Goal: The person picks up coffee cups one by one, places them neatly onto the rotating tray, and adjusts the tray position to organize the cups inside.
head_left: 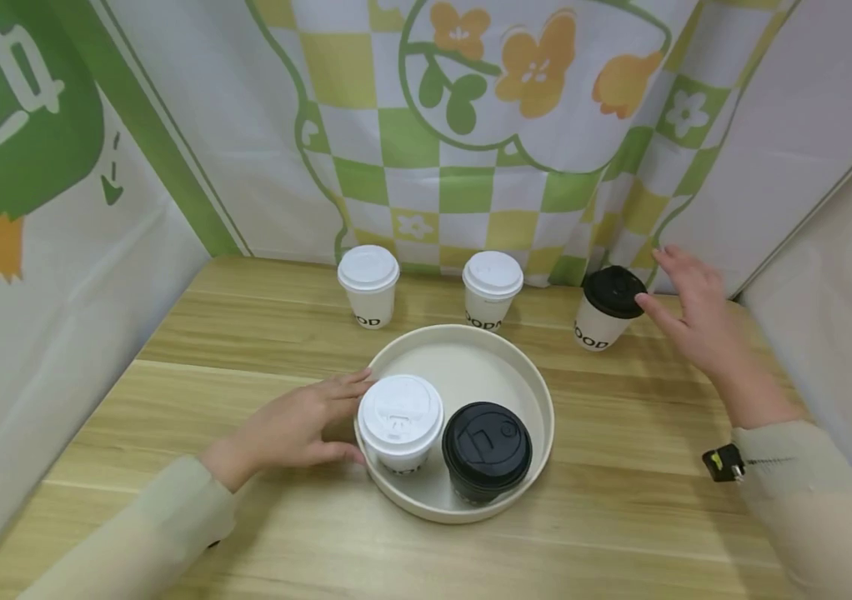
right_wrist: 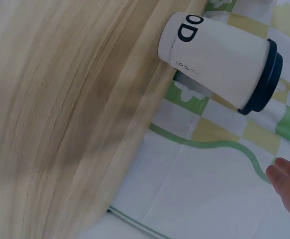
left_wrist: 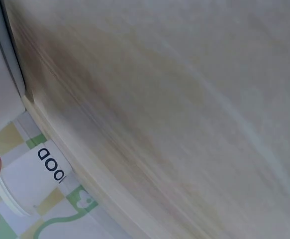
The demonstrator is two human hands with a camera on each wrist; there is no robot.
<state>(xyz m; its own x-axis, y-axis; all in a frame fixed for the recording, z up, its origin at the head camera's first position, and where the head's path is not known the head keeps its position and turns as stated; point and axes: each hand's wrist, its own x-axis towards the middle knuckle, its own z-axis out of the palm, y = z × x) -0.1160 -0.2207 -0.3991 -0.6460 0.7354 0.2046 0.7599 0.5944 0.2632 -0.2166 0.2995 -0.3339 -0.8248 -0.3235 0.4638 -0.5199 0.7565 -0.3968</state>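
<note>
- Pale cloth sleeve (head_left: pixel 133 533) at far left, leading to the left hand (head_left: pixel 302 421), whose fingers are fairly straight, thumb spread from them, along the near-left rim of the tray; it grips no cup, and how firmly it touches the rim I cannot tell.
- White paper cup with a domed white plastic lid (head_left: pixel 368 285), upright at the table's back, beyond the left hand.
- Round cream tray with a low wall (head_left: pixel 463 362) on the wood-grain table (head_left: pixel 208 400); inside, a white-lidded paper cup (head_left: pixel 401 421) stands just beside the left fingers, and a dark cup with a black lid (head_left: pixel 486 450) stands to its right.
- Second small white-lidded paper cup (head_left: pixel 492 287), upright just behind the tray.
- White paper cup with a black plastic lid (head_left: pixel 606 310), standing on the table behind and right of the tray, long axis upright.
- Right hand (head_left: pixel 696 312), much nearer that cup than the left: fingers wide, nothing held, cup immediately left of the thumb, whose tip meets the lid's edge in the head view; actual contact I cannot tell.
</note>
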